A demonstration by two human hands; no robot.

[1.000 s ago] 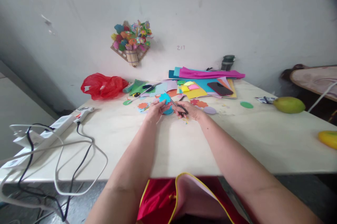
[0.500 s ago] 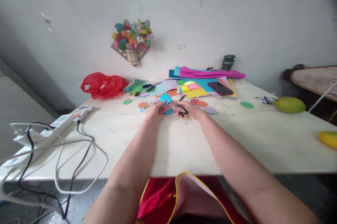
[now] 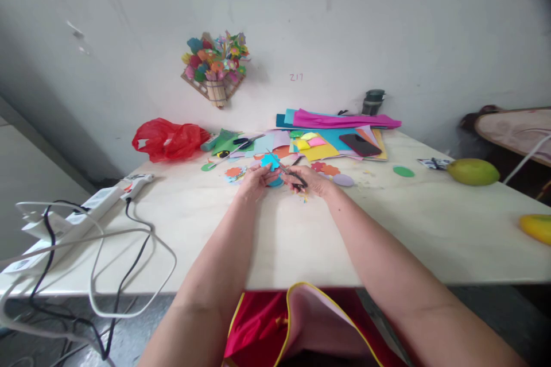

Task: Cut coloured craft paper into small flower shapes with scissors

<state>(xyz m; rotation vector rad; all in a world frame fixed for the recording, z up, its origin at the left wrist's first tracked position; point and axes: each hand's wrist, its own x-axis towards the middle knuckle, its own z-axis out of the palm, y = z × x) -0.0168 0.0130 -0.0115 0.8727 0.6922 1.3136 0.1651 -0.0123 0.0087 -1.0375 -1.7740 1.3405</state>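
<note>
Across a pale tabletop [image 3: 301, 252], the left hand [image 3: 257, 181] is pinching a blue scalloped cutout [image 3: 270, 160] just beyond its fingertips while the right hand [image 3: 313, 178] is gripping scissors [image 3: 297, 176] beside it, seemingly trimming its edge, the next snip probably calling for steady support.

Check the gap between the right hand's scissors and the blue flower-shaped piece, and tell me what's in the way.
Nothing visible is. The left hand holds the blue flower-shaped piece, and the scissors in the right hand lie right at its edge. Whether the blades touch it, I cannot tell.
</note>
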